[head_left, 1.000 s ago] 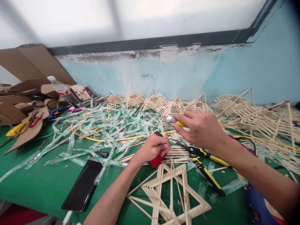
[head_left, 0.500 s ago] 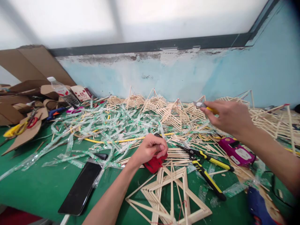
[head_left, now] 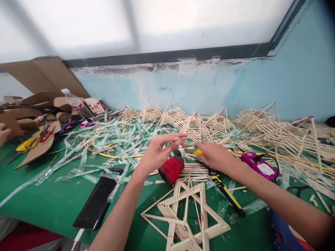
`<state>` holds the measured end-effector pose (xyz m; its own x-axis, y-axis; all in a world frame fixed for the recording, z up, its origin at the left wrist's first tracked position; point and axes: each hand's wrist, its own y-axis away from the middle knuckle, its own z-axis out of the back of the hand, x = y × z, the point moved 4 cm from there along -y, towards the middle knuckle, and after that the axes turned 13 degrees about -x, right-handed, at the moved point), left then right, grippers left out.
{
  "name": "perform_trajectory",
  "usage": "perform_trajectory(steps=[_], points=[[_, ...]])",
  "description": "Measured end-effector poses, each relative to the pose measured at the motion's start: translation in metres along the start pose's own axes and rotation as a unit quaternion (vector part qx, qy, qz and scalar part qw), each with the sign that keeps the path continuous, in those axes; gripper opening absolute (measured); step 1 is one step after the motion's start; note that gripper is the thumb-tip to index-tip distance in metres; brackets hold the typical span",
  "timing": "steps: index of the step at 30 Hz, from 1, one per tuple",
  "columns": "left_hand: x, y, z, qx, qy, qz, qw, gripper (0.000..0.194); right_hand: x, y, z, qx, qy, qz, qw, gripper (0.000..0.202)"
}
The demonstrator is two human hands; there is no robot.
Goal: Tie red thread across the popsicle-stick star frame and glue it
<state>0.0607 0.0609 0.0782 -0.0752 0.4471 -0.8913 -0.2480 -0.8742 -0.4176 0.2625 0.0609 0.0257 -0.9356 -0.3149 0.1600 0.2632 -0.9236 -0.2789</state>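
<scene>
My left hand hovers over a red-and-black rounded object, fingers stretched out and thumb near the index finger. No held thing shows in it. My right hand is closed round a yellow-handled utility knife, pointing left towards my left hand; its grip hides part of the handle. Below both hands lies a star-shaped frame of wooden sticks with red thread on it. Black-and-yellow pliers lie under my right hand and forearm. Loose wooden sticks lie between the hands.
Several stick frames line the wall. Green-printed clear tape strips litter the left, beside a phone. A purple device and blue tool are right. Cardboard, scissors, a bottle and another person's hand are far left.
My right hand has come down and left with the utility knife, close to my left hand. My left hand has risen slightly and its fingers have straightened. Another person's hand has appeared at far left.
</scene>
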Motion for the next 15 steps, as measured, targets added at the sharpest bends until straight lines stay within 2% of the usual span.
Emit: perform_trajectory(steps=[3, 7, 8, 9, 11, 13, 15], points=[[-0.008, 0.002, 0.003, 0.006, -0.018, -0.010, 1.000, 0.025, 0.008, -0.002, 0.007, -0.038, -0.051, 0.008, 0.998, 0.021], [-0.017, 0.002, 0.005, 0.007, -0.039, -0.025, 0.999, 0.026, 0.031, 0.001, 0.045, -0.094, -0.173, 0.021, 0.980, 0.032], [-0.019, 0.002, 0.005, 0.008, -0.041, -0.027, 0.999, 0.027, 0.038, 0.003, 0.055, -0.104, -0.221, 0.027, 0.969, 0.034], [-0.022, 0.002, 0.004, 0.010, -0.043, -0.029, 0.999, 0.028, 0.046, 0.006, 0.064, -0.111, -0.312, 0.031, 0.943, 0.033], [-0.029, 0.003, 0.003, 0.015, -0.039, -0.027, 0.999, 0.030, 0.056, 0.011, 0.078, -0.131, -0.396, 0.033, 0.908, 0.025], [-0.036, 0.005, 0.001, 0.023, -0.035, -0.021, 0.999, 0.031, 0.060, 0.014, 0.087, -0.151, -0.410, 0.019, 0.899, 0.015], [-0.045, 0.007, 0.003, 0.020, -0.038, -0.024, 0.999, 0.029, 0.059, 0.017, 0.092, -0.146, -0.413, -0.001, 0.899, 0.018]])
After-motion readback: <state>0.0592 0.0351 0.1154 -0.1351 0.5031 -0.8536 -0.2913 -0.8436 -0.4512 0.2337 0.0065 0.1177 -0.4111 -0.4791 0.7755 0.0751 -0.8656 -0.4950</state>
